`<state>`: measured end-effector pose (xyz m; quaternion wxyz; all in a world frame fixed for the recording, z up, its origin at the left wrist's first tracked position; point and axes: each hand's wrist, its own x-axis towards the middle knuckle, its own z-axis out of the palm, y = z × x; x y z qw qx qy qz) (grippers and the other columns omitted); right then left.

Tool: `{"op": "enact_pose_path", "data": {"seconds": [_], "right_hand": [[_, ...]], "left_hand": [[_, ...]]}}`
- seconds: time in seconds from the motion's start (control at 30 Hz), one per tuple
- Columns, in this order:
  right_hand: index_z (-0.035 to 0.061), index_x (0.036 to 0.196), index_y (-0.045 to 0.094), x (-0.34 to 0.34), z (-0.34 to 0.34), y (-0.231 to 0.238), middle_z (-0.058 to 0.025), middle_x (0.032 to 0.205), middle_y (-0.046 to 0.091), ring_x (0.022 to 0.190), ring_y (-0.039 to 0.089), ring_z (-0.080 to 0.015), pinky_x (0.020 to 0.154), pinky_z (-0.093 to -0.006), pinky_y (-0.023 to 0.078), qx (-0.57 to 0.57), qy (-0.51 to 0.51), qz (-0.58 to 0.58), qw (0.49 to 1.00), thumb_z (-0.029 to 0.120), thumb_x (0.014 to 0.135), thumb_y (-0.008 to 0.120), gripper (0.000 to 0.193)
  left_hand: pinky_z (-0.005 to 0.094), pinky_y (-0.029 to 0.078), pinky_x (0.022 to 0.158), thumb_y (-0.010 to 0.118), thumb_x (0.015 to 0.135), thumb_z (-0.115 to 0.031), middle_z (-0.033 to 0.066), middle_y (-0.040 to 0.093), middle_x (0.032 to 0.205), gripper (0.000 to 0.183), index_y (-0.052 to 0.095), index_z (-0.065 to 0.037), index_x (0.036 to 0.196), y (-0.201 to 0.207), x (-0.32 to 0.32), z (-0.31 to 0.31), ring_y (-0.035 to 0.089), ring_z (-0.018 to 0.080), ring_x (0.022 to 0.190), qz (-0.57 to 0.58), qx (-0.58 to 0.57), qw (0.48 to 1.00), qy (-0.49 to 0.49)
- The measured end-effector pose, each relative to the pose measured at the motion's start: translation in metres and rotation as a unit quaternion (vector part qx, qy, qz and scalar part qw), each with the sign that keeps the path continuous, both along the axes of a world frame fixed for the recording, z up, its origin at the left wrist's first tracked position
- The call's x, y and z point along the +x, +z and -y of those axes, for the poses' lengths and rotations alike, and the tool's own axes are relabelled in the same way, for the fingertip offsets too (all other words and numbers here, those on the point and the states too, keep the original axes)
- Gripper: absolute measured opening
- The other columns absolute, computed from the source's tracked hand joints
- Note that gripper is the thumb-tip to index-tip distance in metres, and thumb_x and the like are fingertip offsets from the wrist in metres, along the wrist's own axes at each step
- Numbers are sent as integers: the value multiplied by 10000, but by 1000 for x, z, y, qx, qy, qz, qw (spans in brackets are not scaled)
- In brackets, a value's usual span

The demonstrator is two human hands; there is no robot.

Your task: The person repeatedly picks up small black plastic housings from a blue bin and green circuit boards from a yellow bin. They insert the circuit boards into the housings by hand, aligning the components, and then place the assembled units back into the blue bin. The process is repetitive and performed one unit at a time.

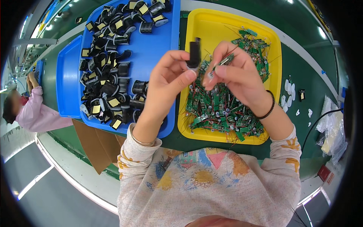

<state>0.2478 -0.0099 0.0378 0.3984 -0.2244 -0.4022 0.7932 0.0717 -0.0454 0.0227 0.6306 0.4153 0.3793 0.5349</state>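
Note:
My left hand point(163, 75) pinches a small black plastic housing point(194, 53) upright between thumb and fingers. Close beside it, my right hand point(242, 77) grips a small green circuit board point(226, 60) between thumb and forefinger. A small pale round piece shows at its fingertips. The two held parts are apart. Both hands are above the left side of a yellow tray point(277, 90) heaped with green circuit boards point(217, 102) with thin red and black wires. To the left, a blue tray point(160, 41) holds many black housings point(109, 89), several with pale yellow pads.
White oval pieces point(289, 89) and a lone black part point(301, 95) lie right of the yellow tray. Clear plastic bags point(332, 126) and a black cable are farther right. Brown cardboard point(94, 142) stands below the blue tray. Another person in a pink sleeve point(36, 109) sits far left.

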Motion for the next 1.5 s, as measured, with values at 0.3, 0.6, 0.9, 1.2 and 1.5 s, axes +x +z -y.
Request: {"op": "enact_pose_path", "data": {"seconds": [0.3, 0.6, 0.9, 1.2, 1.5], "right_hand": [[49, 976, 446, -9, 14, -4, -31, 698, 539, 629, 564, -122, 591, -240, 504, -29, -49, -3, 998, 170, 884, 505, 163], [37, 981, 459, -2, 6, -14, -9, 704, 478, 607, 504, -67, 512, -195, 457, -43, -12, -32, 998, 156, 885, 497, 158], [18, 946, 529, -4, 8, -17, -37, 811, 562, 688, 556, -79, 547, -209, 487, 75, -81, 108, 988, 96, 825, 582, 153], [24, 785, 610, -4, 12, -11, -71, 692, 608, 561, 588, -133, 508, -211, 463, 418, -236, 303, 823, 76, 723, 678, 106], [45, 765, 613, -5, 9, -13, -47, 602, 569, 474, 531, -160, 420, -241, 395, 536, -263, 310, 740, 49, 666, 703, 134]], "left_hand": [[248, 439, 746, 583, 788, -26, 45, 530, 875, 176, 550, -3, 959, -3, 9, 1, 529, 119, 837, -236, 119, 962, 76], [283, 427, 835, 613, 750, 15, 64, 543, 976, 238, 534, 7, 974, 1, 14, 7, 532, 144, 934, -118, -4, 992, 40], [247, 435, 776, 620, 765, 10, 67, 535, 960, 253, 496, 19, 985, 6, 12, 7, 538, 127, 864, -25, -50, 998, 23], [255, 431, 791, 602, 771, 28, 65, 515, 994, 229, 497, 14, 975, 1, 13, 9, 520, 116, 895, -54, 14, 998, 43], [258, 429, 803, 593, 778, 27, 67, 517, 992, 216, 496, 16, 970, 2, 12, 11, 517, 115, 903, -54, 32, 997, 49]]}}
